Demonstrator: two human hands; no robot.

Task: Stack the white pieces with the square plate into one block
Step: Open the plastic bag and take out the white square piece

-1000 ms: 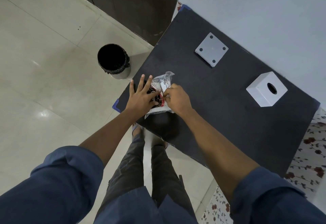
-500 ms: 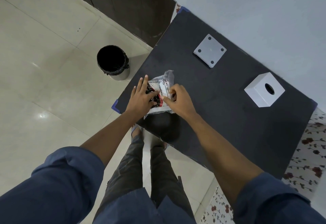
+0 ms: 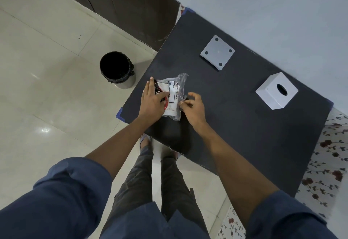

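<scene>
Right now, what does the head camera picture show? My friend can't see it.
Two hands work at a clear plastic packet on a black table: the left hand presses it flat, the right hand pinches its edge. Farther back lie a square plate and a white box, untouched.

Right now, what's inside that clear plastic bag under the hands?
Inside the plastic bag a white printed label and some red and black items show. The left hand covers part of it, so what they are can't be told.

Dim, sharp, wide-angle edge distortion.
</scene>
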